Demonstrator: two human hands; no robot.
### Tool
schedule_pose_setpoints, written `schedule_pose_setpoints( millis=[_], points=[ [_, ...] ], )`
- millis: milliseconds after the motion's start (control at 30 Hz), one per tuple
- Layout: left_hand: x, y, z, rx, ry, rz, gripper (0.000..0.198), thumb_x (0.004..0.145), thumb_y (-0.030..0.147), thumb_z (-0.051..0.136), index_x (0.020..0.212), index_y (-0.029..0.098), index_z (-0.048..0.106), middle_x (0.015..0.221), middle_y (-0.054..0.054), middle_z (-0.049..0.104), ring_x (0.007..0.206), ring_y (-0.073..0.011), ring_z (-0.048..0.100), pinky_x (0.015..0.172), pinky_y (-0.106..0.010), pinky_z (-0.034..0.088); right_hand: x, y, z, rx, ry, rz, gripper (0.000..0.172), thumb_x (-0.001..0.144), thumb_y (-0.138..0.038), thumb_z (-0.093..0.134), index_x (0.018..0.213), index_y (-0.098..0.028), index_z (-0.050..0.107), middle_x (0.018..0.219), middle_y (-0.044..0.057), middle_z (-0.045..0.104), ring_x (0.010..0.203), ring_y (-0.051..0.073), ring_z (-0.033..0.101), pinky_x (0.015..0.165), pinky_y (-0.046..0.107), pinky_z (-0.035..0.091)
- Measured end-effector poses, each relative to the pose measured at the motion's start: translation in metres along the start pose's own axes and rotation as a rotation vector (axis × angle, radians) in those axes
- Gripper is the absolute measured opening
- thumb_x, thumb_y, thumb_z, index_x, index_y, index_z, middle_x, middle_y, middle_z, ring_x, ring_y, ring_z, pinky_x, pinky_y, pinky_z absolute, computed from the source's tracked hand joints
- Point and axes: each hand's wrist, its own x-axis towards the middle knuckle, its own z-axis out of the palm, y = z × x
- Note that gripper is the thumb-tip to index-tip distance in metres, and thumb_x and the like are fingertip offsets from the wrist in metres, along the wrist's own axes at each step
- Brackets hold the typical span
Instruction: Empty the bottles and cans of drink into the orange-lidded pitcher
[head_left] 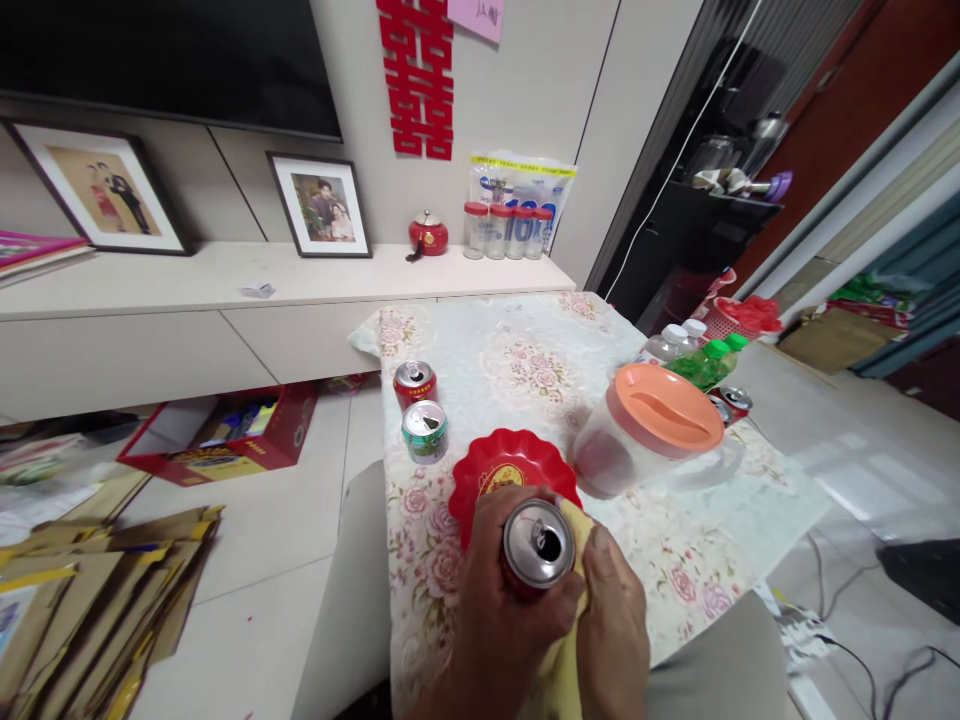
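Note:
An opened drink can (537, 543) with a silver top is gripped upright in my left hand (499, 620), fingers wrapped round its side. My right hand (615, 620) is closed on a yellow cloth (571, 640) pressed against the can's right side. Just beyond my hands lies a red scalloped plate (469, 470) with a gold print, partly covered by them. Two more opened cans, a red one (415, 385) and a green one (425, 432), stand to the left of the plate.
A clear pitcher with an orange lid (664, 408) stands to the right of the plate. Several plastic bottles (701, 365) and red cans (735, 402) are behind it. Flattened cardboard (105, 600) and a red box (225, 440) lie on the floor at left. A white cabinet (315, 280) borders the floral-covered table (487, 350).

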Motion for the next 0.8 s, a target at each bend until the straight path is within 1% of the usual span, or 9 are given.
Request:
schedule_pose_setpoints(
  millis=[133,200,267,333,433,533,633,700,800],
  points=[
    [-0.003,0.001,0.000,-0.092,-0.026,-0.068,0.046,0.095,0.053,0.080,0.133,0.031,0.066,0.121,-0.006,0.071,0.102,-0.0235,0.073,0.088,-0.035,0.063,-0.003,-0.024,-0.003,0.227,0.016,0.126,0.053,0.100,-0.063,0.066,0.123,-0.019,0.085,0.117,0.015,0.084,0.108,0.033,0.079,0.095,0.045,0.065],
    [-0.002,0.004,-0.001,-0.116,-0.041,-0.054,0.046,0.096,0.056,0.079,0.133,0.032,0.066,0.118,-0.005,0.071,0.101,-0.0231,0.072,0.088,-0.035,0.062,0.001,-0.029,-0.004,0.242,-0.023,0.143,0.052,0.098,-0.063,0.068,0.123,-0.021,0.085,0.121,0.015,0.084,0.108,0.033,0.079,0.094,0.046,0.065],
    [-0.001,0.006,-0.002,-0.097,-0.064,-0.015,0.049,0.095,0.061,0.078,0.134,0.033,0.067,0.117,-0.004,0.071,0.102,-0.0237,0.072,0.091,-0.037,0.062,0.009,-0.030,-0.005,0.229,-0.086,0.172,0.052,0.096,-0.066,0.068,0.117,-0.023,0.087,0.113,0.013,0.085,0.102,0.032,0.080,0.089,0.044,0.066],
    [0.000,0.007,-0.004,-0.068,-0.079,0.014,0.051,0.095,0.064,0.077,0.135,0.034,0.066,0.116,-0.004,0.071,0.103,-0.0241,0.072,0.092,-0.037,0.062,0.020,-0.028,-0.006,0.195,-0.131,0.206,0.053,0.095,-0.070,0.068,0.107,-0.023,0.088,0.099,0.011,0.085,0.093,0.030,0.079,0.082,0.041,0.065],
    [0.001,0.008,-0.008,0.001,-0.082,0.092,0.056,0.094,0.064,0.079,0.138,0.033,0.064,0.120,-0.006,0.069,0.107,-0.0260,0.072,0.093,-0.038,0.063,0.034,-0.021,-0.007,0.126,-0.166,0.247,0.052,0.092,-0.073,0.070,0.088,-0.023,0.084,0.080,0.005,0.079,0.079,0.025,0.072,0.074,0.035,0.061],
    [0.001,0.011,-0.012,0.058,-0.103,0.191,0.059,0.092,0.063,0.080,0.140,0.032,0.063,0.121,-0.008,0.068,0.110,-0.0272,0.071,0.094,-0.039,0.063,0.041,-0.013,-0.008,0.087,-0.193,0.266,0.047,0.084,-0.069,0.081,0.076,-0.022,0.077,0.078,0.002,0.075,0.078,0.022,0.068,0.074,0.032,0.057],
    [0.005,0.017,-0.015,0.070,-0.125,0.200,0.060,0.093,0.065,0.078,0.140,0.031,0.063,0.119,-0.008,0.068,0.106,-0.0259,0.071,0.091,-0.036,0.064,0.041,-0.003,-0.007,0.099,-0.205,0.283,0.044,0.079,-0.063,0.088,0.071,-0.023,0.072,0.075,0.000,0.071,0.074,0.020,0.064,0.073,0.032,0.056],
    [0.008,0.021,-0.016,0.061,-0.132,0.179,0.057,0.094,0.063,0.078,0.139,0.031,0.064,0.118,-0.007,0.068,0.104,-0.0248,0.071,0.088,-0.035,0.064,0.037,0.003,-0.006,0.119,-0.189,0.293,0.043,0.081,-0.063,0.086,0.073,-0.023,0.072,0.074,0.000,0.070,0.072,0.020,0.064,0.071,0.033,0.057],
    [0.015,0.023,-0.018,0.032,-0.137,0.171,0.051,0.091,0.056,0.082,0.133,0.031,0.067,0.114,-0.005,0.070,0.101,-0.0249,0.072,0.088,-0.036,0.065,0.031,0.011,-0.003,0.146,-0.144,0.284,0.038,0.084,-0.061,0.084,0.080,-0.024,0.078,0.080,0.002,0.075,0.080,0.023,0.069,0.078,0.036,0.059]
  ],
)
